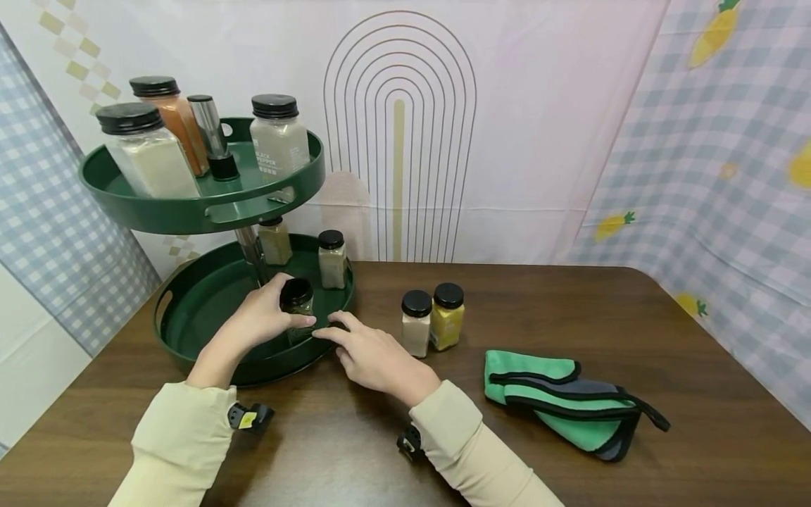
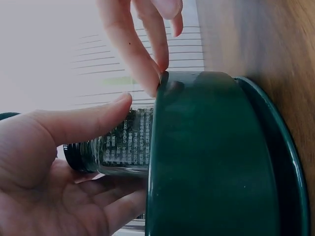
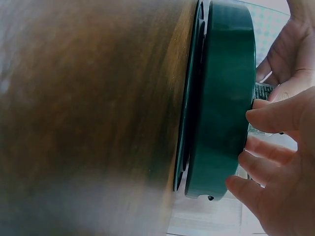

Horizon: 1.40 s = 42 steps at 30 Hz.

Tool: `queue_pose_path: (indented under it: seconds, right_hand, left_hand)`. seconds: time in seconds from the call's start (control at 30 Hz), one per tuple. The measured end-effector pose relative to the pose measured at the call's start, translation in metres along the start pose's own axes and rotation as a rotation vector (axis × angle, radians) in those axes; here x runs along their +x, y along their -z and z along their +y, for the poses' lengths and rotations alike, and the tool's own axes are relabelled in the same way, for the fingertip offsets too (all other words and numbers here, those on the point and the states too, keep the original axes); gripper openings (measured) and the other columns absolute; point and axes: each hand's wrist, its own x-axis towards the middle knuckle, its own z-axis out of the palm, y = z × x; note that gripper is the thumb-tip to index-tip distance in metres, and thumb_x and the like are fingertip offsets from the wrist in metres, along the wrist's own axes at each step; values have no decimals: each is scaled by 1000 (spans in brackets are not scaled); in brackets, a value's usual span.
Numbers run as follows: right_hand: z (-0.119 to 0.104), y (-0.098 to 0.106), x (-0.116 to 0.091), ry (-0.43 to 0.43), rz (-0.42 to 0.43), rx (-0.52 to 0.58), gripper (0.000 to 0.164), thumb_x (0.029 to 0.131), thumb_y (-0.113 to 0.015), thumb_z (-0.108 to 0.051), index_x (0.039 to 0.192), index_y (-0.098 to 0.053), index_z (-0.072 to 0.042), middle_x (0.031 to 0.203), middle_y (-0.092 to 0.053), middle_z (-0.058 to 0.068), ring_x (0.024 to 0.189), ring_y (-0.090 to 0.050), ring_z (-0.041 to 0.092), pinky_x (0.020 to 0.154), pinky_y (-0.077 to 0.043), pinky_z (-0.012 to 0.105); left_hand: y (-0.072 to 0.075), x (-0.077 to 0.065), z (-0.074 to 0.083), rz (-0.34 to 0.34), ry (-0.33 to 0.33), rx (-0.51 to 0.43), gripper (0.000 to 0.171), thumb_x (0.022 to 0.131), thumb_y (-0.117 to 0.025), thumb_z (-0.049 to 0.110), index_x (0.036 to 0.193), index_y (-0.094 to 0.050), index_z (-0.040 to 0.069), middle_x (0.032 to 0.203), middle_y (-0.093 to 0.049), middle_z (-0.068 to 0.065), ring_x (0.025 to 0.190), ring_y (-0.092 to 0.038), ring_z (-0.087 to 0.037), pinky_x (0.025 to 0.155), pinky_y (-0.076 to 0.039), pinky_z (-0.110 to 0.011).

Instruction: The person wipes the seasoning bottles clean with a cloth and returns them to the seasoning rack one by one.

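My left hand (image 1: pixel 256 320) grips a small square spice jar (image 2: pixel 125 142) with a black lid and dark green contents, thumb on one side and fingers on the other. The jar stands upright inside the front right of the lower tier (image 1: pixel 205 303) of a green two-tier round tray. White print shows on its label in the left wrist view, and the tier's wall (image 2: pixel 211 157) hides its base. My right hand (image 1: pixel 374 359) is at the tier's right front rim, fingers spread and lightly bent, fingertips at the edge in the right wrist view.
Two jars (image 1: pixel 276 243) (image 1: pixel 332 264) stand at the lower tier's back. The upper tier (image 1: pixel 253 201) bears several larger jars and a silver cylinder (image 1: pixel 210 130). On the table, a beige jar (image 1: pixel 415 331) and a yellow jar (image 1: pixel 447 320) stand left of a folded green-and-grey cloth (image 1: pixel 564 401).
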Motion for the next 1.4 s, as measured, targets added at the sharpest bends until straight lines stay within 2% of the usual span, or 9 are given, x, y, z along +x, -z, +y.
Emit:
queue_pose_path:
  seconds: [0.23,0.5,0.73,0.9,1.1,1.17,1.23,1.33,1.4]
  right_hand:
    - [0,0,-2,-20,-2,3,41,97,-46,-13,136,-47,-26,148,-33,1,107,-60,17,62,-44,21]
    - [-1,0,-6,-19,-19,-8,48,96,-46,-10,140,-41,-28,152,-27,2,123,-50,19,54,-40,17]
    - [-1,0,-7,-26,-49,-10,50,96,-47,-11,142,-38,-30,154,-23,1,133,-39,19,52,-39,17]
    - [0,0,-7,-32,-67,-10,52,96,-47,-12,143,-35,-31,155,-21,-1,137,-32,19,54,-41,18]
    - [-2,8,-10,-59,-174,47,57,97,-46,-15,146,-24,-35,157,-9,-6,142,-18,25,53,-43,20]
    - [-5,22,-15,-68,-211,81,59,97,-47,-17,147,-20,-36,157,-6,-8,143,-15,25,60,-48,21]
    - [-8,44,-24,-75,-236,101,59,98,-47,-19,147,-19,-35,156,-7,-8,143,-14,25,80,-51,29]
    - [-13,86,-48,-70,-223,129,55,98,-46,-21,147,-23,-31,155,-14,-4,142,-18,21,108,-33,40]
    - [-13,112,-69,-66,-190,145,53,98,-47,-21,147,-27,-27,153,-22,-2,141,-23,19,113,-23,42]
  left_hand:
    - [-4,1,2,-49,-36,-64,74,85,-66,27,138,-25,-4,139,-34,-31,124,-38,-48,96,-37,-58]
    - [-4,0,3,-31,-22,16,78,85,-66,26,138,-22,-10,136,-36,-36,122,-39,-50,95,-38,-59]
    - [-7,2,8,-23,49,35,89,89,-61,31,143,-6,-13,145,-18,-37,128,-29,-52,100,-32,-60]
    - [-7,1,7,-24,57,46,90,89,-60,32,142,-4,-14,144,-18,-38,128,-28,-53,99,-33,-60]
    - [-1,-3,6,-14,19,1,88,85,-66,26,143,-9,-8,142,-25,-37,123,-36,-52,95,-36,-60]
    - [2,-6,10,22,-9,-27,90,83,-69,24,144,-9,-5,142,-25,-36,124,-34,-51,96,-35,-61]
    - [3,-9,17,93,-50,-50,91,83,-69,23,146,-9,-1,145,-22,-33,128,-30,-49,99,-31,-62]
    - [1,-15,33,250,-148,-103,81,84,-69,20,145,-19,4,146,-25,-26,131,-28,-44,102,-28,-60]
    - [-3,-19,45,337,-235,-158,70,84,-68,17,142,-29,5,144,-31,-21,132,-32,-39,105,-30,-55]
